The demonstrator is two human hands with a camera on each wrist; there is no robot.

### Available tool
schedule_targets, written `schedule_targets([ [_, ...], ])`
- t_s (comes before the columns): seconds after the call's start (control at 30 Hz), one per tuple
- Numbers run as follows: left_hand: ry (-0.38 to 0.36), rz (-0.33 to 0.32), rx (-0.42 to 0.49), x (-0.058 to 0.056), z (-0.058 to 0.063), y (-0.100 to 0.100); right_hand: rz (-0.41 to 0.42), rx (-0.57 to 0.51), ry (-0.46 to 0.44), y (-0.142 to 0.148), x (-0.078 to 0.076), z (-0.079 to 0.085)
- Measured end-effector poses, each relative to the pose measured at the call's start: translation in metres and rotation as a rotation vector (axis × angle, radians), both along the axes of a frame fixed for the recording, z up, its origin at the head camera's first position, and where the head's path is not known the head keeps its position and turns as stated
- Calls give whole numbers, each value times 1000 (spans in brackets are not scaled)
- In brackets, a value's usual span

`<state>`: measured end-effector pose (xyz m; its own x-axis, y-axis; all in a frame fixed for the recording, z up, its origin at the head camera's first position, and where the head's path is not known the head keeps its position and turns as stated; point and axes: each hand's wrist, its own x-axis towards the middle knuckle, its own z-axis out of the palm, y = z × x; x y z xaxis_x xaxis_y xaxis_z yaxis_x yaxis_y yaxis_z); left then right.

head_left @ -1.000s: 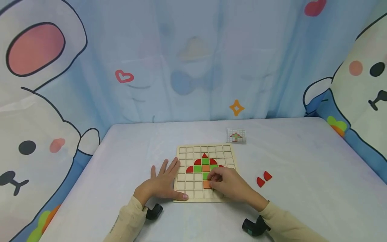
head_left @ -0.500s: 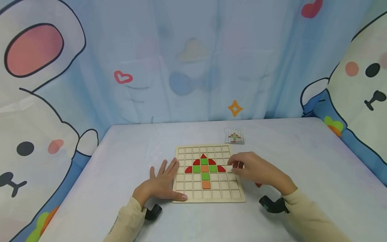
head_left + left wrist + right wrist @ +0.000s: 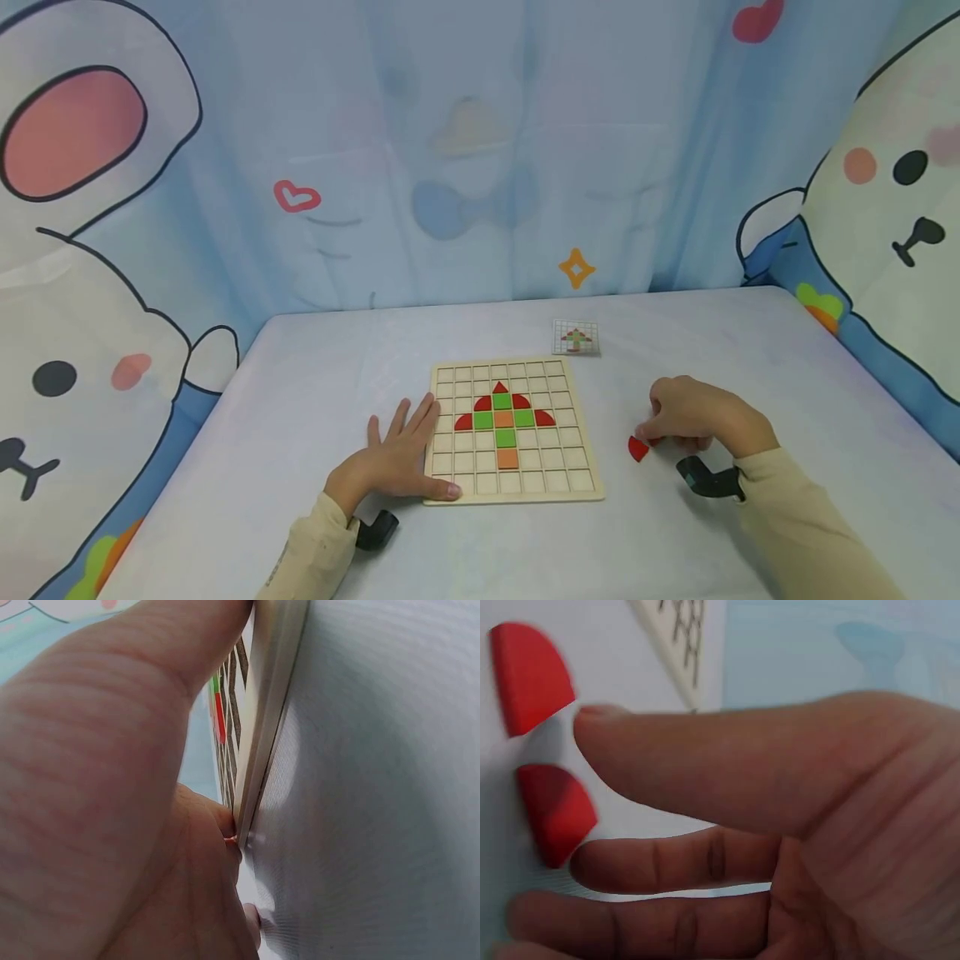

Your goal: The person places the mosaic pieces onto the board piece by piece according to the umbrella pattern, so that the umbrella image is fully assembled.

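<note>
My left hand (image 3: pixel 390 462) lies spread along the left edge of a wooden grid board (image 3: pixel 555 481), its thumb on the near left corner. In the left wrist view the thumb (image 3: pixel 97 742) overlaps the board's edge (image 3: pixel 274 697). Red, green and orange (image 3: pixel 507 458) tiles form a tree-like shape in the grid. Right of the board, my right hand (image 3: pixel 705 410) reaches down over two loose red quarter-circle tiles (image 3: pixel 638 449). The right wrist view shows thumb and fingers apart, their tips close beside the nearer red tile (image 3: pixel 559 814); the other red tile (image 3: pixel 532 679) lies past the thumb.
A small pattern card (image 3: pixel 576 337) with a matching picture lies behind the board. The white tablecloth (image 3: pixel 337 358) runs back to a blue cartoon curtain (image 3: pixel 480 275). Black wrist cameras (image 3: pixel 377 530) sit below both hands.
My right hand has left the lower middle of the board and moved right to the loose red tiles, lowering over them. The left hand stays at the board's edge.
</note>
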<state>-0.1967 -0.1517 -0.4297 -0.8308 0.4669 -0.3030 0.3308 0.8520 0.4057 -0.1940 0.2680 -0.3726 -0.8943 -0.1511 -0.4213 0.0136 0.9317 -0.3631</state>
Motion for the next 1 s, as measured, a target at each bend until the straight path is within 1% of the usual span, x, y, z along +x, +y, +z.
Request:
schedule_targets([
  [0.07, 3, -3, 1, 0, 0, -1, 0, -9, -20, 2, 0, -3],
  [0.23, 8, -14, 1, -1, -1, -2, 38, 14, 2, 2, -3, -6],
  [0.37, 8, -19, 4, -1, 1, -1, 56, 33, 43, 2, -6, -6],
  [0.57, 5, -17, 14, 1, 1, -1, 45, -2, 110, 4, -8, -8],
  [0.63, 1, -15, 15, 1, 0, -1, 35, -29, 122, 6, -9, -10],
  [0.8, -4, -10, 11, 1, -1, -1, 54, -127, 180, 12, -13, -14],
  [0.87, -4, -10, 8, 1, -1, -1, 61, -171, 230, 13, -14, -13],
  [1.0, -2, -11, 4, 1, 1, 0, 50, -292, 321, 9, -13, -8],
])
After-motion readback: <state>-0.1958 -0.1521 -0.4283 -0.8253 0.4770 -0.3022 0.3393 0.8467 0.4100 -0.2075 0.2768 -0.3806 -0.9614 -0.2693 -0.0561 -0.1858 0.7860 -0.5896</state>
